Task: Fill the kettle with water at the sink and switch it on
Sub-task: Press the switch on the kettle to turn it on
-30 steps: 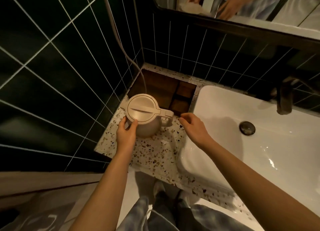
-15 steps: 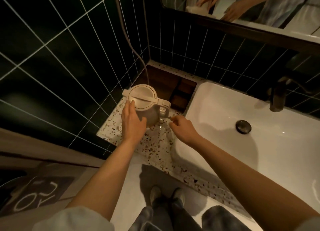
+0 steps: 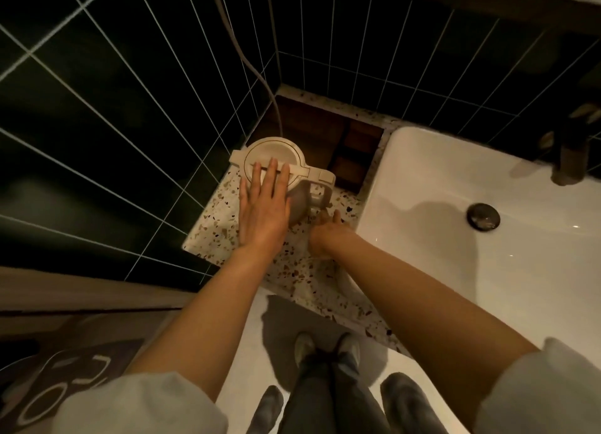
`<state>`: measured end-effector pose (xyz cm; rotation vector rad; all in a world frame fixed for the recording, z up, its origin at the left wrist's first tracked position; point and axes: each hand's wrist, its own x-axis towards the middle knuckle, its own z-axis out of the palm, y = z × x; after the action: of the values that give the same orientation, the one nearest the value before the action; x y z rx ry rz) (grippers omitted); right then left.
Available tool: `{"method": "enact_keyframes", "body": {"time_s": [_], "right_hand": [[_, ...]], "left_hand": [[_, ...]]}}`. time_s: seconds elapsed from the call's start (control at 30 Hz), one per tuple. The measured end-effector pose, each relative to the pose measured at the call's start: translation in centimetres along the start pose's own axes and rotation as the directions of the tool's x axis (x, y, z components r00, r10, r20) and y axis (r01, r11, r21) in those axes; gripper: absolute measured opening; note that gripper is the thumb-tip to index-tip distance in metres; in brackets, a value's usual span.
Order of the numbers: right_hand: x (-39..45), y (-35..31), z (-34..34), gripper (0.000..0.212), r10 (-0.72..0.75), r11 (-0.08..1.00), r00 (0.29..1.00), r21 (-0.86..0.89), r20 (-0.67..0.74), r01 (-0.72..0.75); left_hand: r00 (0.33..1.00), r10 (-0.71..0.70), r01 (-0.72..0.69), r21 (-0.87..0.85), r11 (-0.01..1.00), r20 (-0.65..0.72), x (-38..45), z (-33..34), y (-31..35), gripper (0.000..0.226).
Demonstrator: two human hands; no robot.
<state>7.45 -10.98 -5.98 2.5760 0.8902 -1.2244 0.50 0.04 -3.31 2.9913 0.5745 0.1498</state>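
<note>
The cream kettle [image 3: 276, 152] stands on the speckled countertop [image 3: 218, 228] in the corner, left of the white sink [image 3: 439, 186]. Its lid is closed and its handle [image 3: 322, 191] points towards the sink. My left hand [image 3: 263, 209] lies flat on the lid and the near side of the kettle, fingers stretched and apart. My right hand [image 3: 325, 230] is low beside the kettle, with its fingertips at the foot of the handle near the base. What those fingers touch is hidden.
A grey cord [image 3: 260, 72] runs down the dark tiled wall to behind the kettle. A wooden tray [image 3: 312, 124] sits behind the kettle in the corner. A dark tap [image 3: 569, 163] stands at the sink's right, and the drain plug [image 3: 483, 215] lies in the basin.
My left hand has slid from the kettle's side up onto the lid, fingers flattened. My right hand has dropped lower, under the handle. The camera now looks more steeply down.
</note>
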Motion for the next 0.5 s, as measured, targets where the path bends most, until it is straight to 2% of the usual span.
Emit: {"method": "enact_keyframes", "body": {"time_s": [0.1,0.3,0.5], "right_hand": [[1.0,0.2,0.6,0.087,0.010,1.000,1.000,0.015,-0.029,-0.009],[1.9,0.4,1.4,0.085,0.007,1.000,1.000,-0.025,-0.028,-0.008],[0.4,0.1,0.7,0.066,-0.046,0.999,0.994,0.015,-0.097,0.048]], "left_hand": [[1.000,0.003,-0.003,0.010,1.000,-0.023,0.0,0.5,-0.1,0.059],[1.000,0.001,0.000,0.031,1.000,-0.030,0.0,0.8,0.0,0.063],[1.000,-0.029,0.029,0.031,0.999,0.012,-0.2,0.4,0.1,0.068]]}}
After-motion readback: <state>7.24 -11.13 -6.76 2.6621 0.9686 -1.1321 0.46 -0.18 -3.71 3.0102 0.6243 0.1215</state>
